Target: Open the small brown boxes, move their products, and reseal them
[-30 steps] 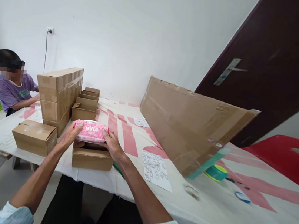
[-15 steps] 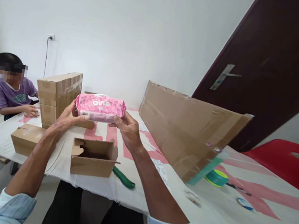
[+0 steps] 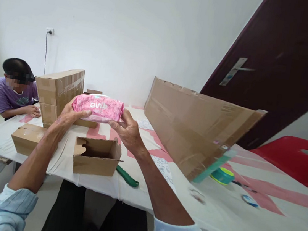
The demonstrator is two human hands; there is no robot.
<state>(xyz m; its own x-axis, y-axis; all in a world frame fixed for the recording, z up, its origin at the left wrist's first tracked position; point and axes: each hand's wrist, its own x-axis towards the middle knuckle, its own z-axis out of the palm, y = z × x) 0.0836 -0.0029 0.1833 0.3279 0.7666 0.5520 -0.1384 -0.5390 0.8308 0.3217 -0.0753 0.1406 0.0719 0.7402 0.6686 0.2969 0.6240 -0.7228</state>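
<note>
Between my two hands is a pink soft package with white lettering (image 3: 97, 108), raised above the table. My left hand (image 3: 70, 115) grips its left end, thumb along the lower front edge. At the right end, my right hand (image 3: 128, 131) pinches it with thumb and fingers. Below the package, near the table's front edge, stands an open cardboard box (image 3: 95, 164), its small side flaps upright. A green curved handle (image 3: 127, 177) lies just right of this box; part of it is hidden behind the box.
Left of me are a closed cardboard box (image 3: 27, 137) and a taped stack of boxes (image 3: 59, 93). A person (image 3: 15, 91) sits beyond them. On the right stand a large cardboard sheet (image 3: 195, 125), a teal tape roll (image 3: 222, 176), a blue-white roll (image 3: 249, 200) and a red chair (image 3: 297, 160).
The package has tilted slightly and shifted a little left in view, with both hands still on it. The seated person's head has bent lower.
</note>
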